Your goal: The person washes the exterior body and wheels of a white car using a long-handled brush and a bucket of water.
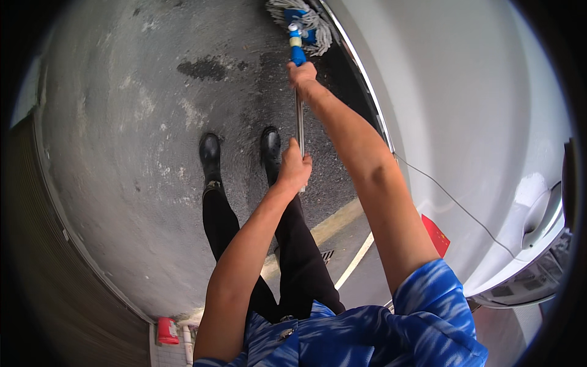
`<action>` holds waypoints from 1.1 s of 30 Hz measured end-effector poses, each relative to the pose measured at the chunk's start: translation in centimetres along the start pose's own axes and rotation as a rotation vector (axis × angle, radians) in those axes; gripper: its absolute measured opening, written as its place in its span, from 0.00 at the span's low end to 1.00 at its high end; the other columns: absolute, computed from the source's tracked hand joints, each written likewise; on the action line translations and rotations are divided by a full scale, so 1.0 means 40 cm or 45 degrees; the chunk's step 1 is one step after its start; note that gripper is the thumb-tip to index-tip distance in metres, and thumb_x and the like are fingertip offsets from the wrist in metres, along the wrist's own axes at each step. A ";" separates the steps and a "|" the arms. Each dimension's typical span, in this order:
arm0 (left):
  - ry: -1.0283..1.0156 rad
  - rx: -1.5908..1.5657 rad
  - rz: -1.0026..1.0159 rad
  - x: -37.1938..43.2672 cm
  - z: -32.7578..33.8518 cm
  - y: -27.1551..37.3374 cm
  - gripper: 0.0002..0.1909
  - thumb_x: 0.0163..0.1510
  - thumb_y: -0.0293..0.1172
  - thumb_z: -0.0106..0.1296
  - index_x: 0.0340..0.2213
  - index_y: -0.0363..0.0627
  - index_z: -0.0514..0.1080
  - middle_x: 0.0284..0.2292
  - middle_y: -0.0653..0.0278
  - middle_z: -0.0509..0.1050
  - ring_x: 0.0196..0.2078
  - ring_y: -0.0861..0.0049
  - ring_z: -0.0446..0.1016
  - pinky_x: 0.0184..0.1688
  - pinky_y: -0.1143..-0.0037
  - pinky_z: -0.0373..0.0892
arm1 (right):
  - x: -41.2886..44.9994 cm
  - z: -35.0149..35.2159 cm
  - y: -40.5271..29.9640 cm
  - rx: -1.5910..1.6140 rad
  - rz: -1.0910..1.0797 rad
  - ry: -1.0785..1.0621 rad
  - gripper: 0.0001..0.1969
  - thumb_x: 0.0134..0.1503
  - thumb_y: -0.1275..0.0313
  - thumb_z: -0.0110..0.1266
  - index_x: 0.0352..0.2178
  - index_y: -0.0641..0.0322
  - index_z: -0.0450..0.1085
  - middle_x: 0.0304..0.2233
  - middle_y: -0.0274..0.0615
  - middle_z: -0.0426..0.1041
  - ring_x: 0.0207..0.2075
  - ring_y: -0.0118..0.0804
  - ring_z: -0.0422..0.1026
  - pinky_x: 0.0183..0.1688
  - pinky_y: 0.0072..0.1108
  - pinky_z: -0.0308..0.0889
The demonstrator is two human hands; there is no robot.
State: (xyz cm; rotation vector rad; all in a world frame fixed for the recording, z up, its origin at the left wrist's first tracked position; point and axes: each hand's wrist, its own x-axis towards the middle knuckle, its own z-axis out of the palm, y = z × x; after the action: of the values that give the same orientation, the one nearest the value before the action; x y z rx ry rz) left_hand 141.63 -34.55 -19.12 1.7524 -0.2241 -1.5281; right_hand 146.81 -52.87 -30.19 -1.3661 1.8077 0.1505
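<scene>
A string mop with grey strands [323,39] and a blue head lies at the top of the view, beside the lower edge of a white car. Its metal handle [299,119] runs down toward me. My right hand [302,74] is closed around the upper part of the handle, just below the blue joint. Lower down, near the handle's end, my left hand [295,166] grips the same metal pole. The mop strands are close to the car's chrome trim [360,62]; whether they touch it I cannot tell.
The white car's side [440,114] curves along the right, with a door handle [541,218] and a thin cord. Black boots [210,151] stand on the dark, partly wet floor [151,160]. A ribbed shutter [59,275] borders the left; a red bucket [168,331] sits at lower left.
</scene>
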 end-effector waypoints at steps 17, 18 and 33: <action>-1.174 0.256 -0.471 -0.227 0.235 -0.143 0.05 0.46 0.23 0.39 0.22 0.34 0.56 0.10 0.59 0.62 0.07 0.72 0.64 0.08 0.73 0.59 | -0.202 -0.357 0.835 0.084 1.112 0.283 0.13 0.45 0.65 0.52 0.16 0.65 0.63 0.10 0.41 0.64 0.09 0.34 0.64 0.11 0.25 0.60; -1.268 0.295 -0.477 -0.233 0.232 -0.140 0.06 0.46 0.23 0.39 0.22 0.34 0.56 0.09 0.59 0.62 0.07 0.72 0.64 0.08 0.73 0.59 | -0.226 -0.359 0.842 0.106 1.126 0.281 0.13 0.45 0.65 0.52 0.16 0.65 0.63 0.10 0.41 0.64 0.09 0.34 0.64 0.11 0.25 0.60; -1.301 1.874 0.613 -0.307 0.015 -0.027 0.08 0.39 0.22 0.44 0.26 0.34 0.60 0.20 0.45 0.70 0.26 0.56 0.72 0.29 0.64 0.68 | -0.537 -0.256 0.806 2.428 1.127 0.459 0.12 0.48 0.67 0.50 0.17 0.54 0.55 0.10 0.31 0.53 0.09 0.22 0.52 0.10 0.14 0.49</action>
State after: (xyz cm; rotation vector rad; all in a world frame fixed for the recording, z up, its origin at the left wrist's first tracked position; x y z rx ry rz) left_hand 137.50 -26.79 -10.46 1.2897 -2.5527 -1.7939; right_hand 115.30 -29.83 -21.22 0.7733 1.5858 -1.1200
